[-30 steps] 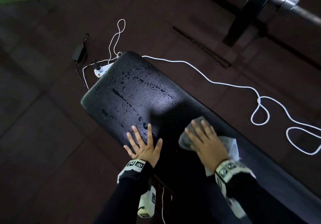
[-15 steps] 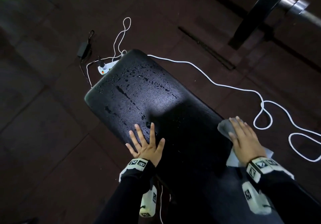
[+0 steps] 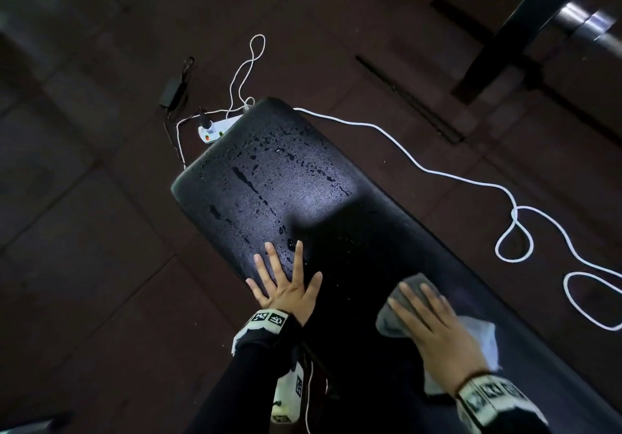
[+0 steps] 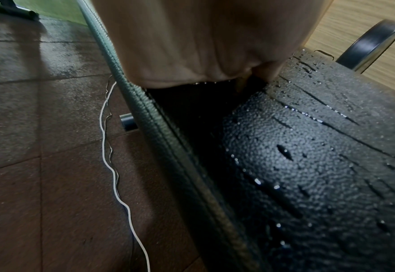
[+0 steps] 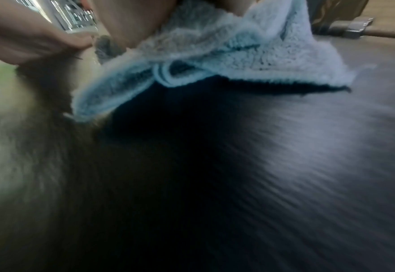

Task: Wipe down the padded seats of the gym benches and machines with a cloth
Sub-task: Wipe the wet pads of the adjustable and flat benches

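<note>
The soft, limp grey microfibre cloth (image 3: 404, 312) lies flat-pressed under the right hand (image 3: 437, 329) at five o'clock on the wet black padded surface (image 3: 286, 181), while the left hand (image 3: 289, 288) braces spread flat.

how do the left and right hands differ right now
The left hand lies bare on the bench pad, fingers spread; the right hand presses a cloth, fingers closer together. The left sits near the droplets, the right further back. Both lie flat on the pad.

Your right wrist view smears the bench pad (image 5: 284, 165) into streaks; the cloth (image 3: 392, 322) lies mostly hidden under your right hand (image 3: 437, 332), and the bench runs past the frame's bottom edge.
</note>
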{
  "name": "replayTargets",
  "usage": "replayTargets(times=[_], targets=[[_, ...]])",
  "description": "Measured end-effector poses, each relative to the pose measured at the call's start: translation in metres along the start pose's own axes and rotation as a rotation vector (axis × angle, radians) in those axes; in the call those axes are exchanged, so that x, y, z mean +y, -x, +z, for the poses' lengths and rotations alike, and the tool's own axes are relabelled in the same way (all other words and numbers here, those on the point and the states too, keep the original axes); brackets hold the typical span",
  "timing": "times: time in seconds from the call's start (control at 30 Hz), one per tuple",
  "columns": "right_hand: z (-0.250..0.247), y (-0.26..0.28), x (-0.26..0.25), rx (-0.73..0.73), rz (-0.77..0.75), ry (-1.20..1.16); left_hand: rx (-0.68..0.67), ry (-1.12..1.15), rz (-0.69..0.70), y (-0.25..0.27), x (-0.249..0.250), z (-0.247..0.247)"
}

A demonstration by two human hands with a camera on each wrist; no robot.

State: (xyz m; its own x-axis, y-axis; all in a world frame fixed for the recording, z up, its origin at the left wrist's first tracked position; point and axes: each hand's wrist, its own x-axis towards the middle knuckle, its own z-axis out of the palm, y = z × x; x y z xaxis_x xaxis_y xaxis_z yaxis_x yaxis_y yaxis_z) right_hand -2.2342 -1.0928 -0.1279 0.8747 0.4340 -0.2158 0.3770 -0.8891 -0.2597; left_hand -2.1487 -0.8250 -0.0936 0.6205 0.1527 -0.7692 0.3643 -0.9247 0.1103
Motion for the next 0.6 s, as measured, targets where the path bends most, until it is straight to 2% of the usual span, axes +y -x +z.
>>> replayTargets(times=[0.1, 0.17, 0.33, 0.47, 0.53, 0.6], targets=[[-0.010, 0.027, 0.032, -0.026, 0.188, -0.057, 0.001, -0.001, 0.002, -0.001, 0.000, 0.001], [-0.018, 0.025, 0.046, -0.033, 0.310, -0.115, 0.017, 0.003, 0.003, -0.001, 0.000, 0.001], [-0.025, -0.038, 0.073, -0.092, 0.452, -0.238, 0.042, 0.016, 0.003, -0.002, -0.002, 0.005], [-0.039, -0.101, 0.049, -0.113, 0.440, -0.234, 0.065, 0.011, 0.012, -0.004, -0.004, 0.007], [-0.036, -0.113, 0.033, -0.087, 0.363, -0.157, 0.078, 0.018, 0.016, -0.004, -0.004, 0.007], [-0.035, -0.107, 0.019, -0.123, 0.282, -0.093, 0.087, 0.025, 0.019, -0.004, -0.003, 0.008]])
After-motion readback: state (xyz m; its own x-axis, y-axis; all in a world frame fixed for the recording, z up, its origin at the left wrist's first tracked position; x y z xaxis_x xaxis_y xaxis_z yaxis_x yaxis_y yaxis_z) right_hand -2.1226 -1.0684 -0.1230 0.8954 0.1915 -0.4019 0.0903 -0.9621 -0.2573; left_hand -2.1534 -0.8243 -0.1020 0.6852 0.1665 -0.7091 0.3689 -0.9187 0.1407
